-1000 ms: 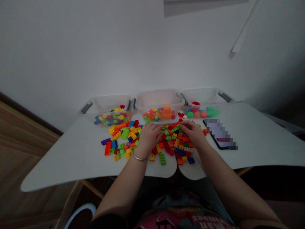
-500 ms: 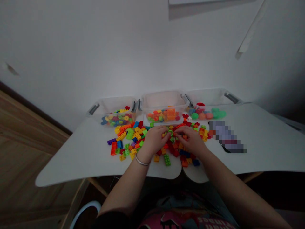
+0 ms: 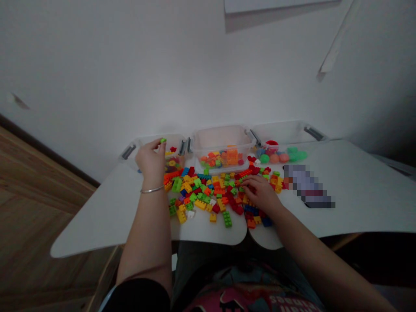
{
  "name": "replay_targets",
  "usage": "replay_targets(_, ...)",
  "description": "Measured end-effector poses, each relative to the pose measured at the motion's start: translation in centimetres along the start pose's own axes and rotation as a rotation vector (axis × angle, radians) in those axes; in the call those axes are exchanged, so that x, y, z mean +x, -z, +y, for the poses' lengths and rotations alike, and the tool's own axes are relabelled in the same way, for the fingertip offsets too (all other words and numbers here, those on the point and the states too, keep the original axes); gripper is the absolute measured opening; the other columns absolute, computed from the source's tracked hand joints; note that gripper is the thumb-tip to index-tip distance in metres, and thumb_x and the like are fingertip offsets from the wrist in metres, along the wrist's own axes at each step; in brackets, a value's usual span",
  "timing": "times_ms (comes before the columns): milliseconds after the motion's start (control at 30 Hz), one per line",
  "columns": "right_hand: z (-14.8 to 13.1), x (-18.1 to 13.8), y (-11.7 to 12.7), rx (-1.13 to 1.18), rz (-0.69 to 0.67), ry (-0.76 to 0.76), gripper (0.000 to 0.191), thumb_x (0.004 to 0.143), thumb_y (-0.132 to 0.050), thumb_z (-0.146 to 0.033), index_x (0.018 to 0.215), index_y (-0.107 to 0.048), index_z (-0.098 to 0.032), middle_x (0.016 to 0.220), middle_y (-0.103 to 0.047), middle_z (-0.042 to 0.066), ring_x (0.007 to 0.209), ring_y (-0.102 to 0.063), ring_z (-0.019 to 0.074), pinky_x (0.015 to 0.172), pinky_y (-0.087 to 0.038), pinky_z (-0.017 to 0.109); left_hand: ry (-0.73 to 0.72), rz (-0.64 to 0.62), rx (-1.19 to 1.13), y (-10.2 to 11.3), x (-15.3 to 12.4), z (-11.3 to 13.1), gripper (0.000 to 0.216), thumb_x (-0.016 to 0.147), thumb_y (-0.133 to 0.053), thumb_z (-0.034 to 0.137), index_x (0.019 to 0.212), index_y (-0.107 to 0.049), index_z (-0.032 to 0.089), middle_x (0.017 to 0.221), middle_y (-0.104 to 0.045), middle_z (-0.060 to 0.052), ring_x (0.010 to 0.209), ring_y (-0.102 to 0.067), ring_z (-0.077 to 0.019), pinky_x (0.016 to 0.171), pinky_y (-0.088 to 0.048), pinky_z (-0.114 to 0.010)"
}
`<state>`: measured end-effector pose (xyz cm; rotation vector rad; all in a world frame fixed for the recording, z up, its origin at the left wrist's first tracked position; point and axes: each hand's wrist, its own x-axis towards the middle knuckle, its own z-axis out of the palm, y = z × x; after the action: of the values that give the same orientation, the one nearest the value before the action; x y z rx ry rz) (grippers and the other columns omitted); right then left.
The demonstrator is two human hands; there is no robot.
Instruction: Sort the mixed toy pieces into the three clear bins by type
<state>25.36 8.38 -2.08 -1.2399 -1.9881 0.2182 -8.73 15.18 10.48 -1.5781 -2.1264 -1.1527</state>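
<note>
My left hand [image 3: 151, 158] is raised over the left clear bin [image 3: 138, 141], its fingertips pinching a small light-green toy brick [image 3: 163, 141]. It hides part of the round and blocky pieces in that bin. On the table lies a spread pile of colourful toy bricks [image 3: 201, 203]. My right hand [image 3: 261, 193] rests at the right part of this pile, fingers loosely bent and a little apart, touching the bricks. I see nothing held in it. Close below it are dark blue and orange bricks [image 3: 251, 209].
The middle clear bin [image 3: 222, 134] holds mostly orange and red pieces. In the right clear bin [image 3: 279, 132] are green and orange rounded pieces and a red cup-like piece [image 3: 271, 147]. A pixelated phone-like object [image 3: 308, 186] lies right of the pile on the white table [image 3: 357, 195].
My left hand has moved from the middle of the pile up and left to the left bin, carrying a light-green brick. My right hand has stayed at the pile.
</note>
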Motion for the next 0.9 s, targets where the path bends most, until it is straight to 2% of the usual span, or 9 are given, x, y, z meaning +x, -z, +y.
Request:
replay_targets(133,0.1,-0.1,0.0,-0.008,0.013,-0.009,0.015,0.087,-0.055,-0.024,0.085,-0.069,-0.023,0.102,-0.071,0.007,0.099,-0.062,0.0232,0.094,-0.048,0.044,0.068,-0.079,0.051,-1.1,1.2,-0.6,0.036,0.089,-0.051,0.042,0.11,-0.072,0.022,0.101,-0.075,-0.008,0.096,-0.066,-0.0243,0.087,-0.045,-0.035)
replay_targets(300,0.0,0.0,0.1,-0.016,-0.009,-0.012,0.013,0.087,-0.055,-0.023,0.085,-0.068,-0.022,0.1,-0.07,0.006,0.096,-0.062,0.0226,0.093,-0.047,0.043,0.139,-0.253,0.1,-1.9,0.6,0.2,0.03,0.083,-0.058,0.043,0.102,-0.074,0.026,0.1,-0.076,-0.005,0.101,-0.066,-0.0268,0.094,-0.041,-0.041)
replay_targets(533,-0.2,0.0,0.2,-0.024,-0.009,-0.007,0.014,0.087,-0.054,-0.023,0.085,-0.068,-0.021,0.096,-0.072,0.006,0.095,-0.062,0.0231,0.093,-0.047,0.043,0.132,-0.267,0.117,-2.4,0.4,0.3,0.032,0.086,-0.054,0.043,0.1,-0.076,0.024,0.1,-0.076,-0.009,0.106,-0.065,-0.031,0.104,-0.033,-0.05)
replay_targets(667,-0.1,0.0,0.2,-0.029,-0.003,-0.008,0.014,0.087,-0.054,-0.023,0.085,-0.068,-0.022,0.097,-0.072,0.006,0.096,-0.063,0.0227,0.093,-0.047,0.042,0.091,-0.224,0.036,-2.6,0.4,0.1,0.03,0.087,-0.054,0.037,0.107,-0.074,0.026,0.106,-0.075,-0.007,0.11,-0.063,-0.0296,0.11,-0.025,-0.054)
replay_targets(767,-0.1,0.0,0.1,-0.033,-0.005,-0.006,0.014,0.087,-0.054,-0.023,0.085,-0.068,-0.022,0.095,-0.072,0.006,0.094,-0.062,0.0228,0.091,-0.047,0.042,0.101,-0.075,-0.046,-1.9,-1.1,0.5,0.03,0.086,-0.054,0.033,0.109,-0.073,0.024,0.112,-0.073,-0.007,0.111,-0.062,-0.0285,0.113,-0.021,-0.055)
replay_targets(833,-0.1,0.0,0.0,-0.037,0.001,-0.002,0.014,0.087,-0.054,-0.023,0.085,-0.068,-0.021,0.094,-0.072,0.006,0.093,-0.062,0.0231,0.09,-0.048,0.042,0.081,0.024,-0.117,-1.4,-2.9,1.1,0.031,0.085,-0.054,0.03,0.109,-0.072,0.022,0.112,-0.072,-0.007,0.11,-0.062,-0.0273,0.111,-0.028,-0.052)
replay_targets(900,-0.1,0.1,0.0,-0.04,0.012,0.003,0.014,0.087,-0.054,-0.022,0.085,-0.068,-0.021,0.093,-0.072,0.006,0.092,-0.062,0.0233,0.09,-0.048,0.043,-0.037,0.006,-0.226,-1.1,-5.3,1.7,0.03,0.085,-0.054,0.028,0.109,-0.071,0.02,0.109,-0.072,-0.006,0.107,-0.063,-0.0251,0.105,-0.038,-0.046)
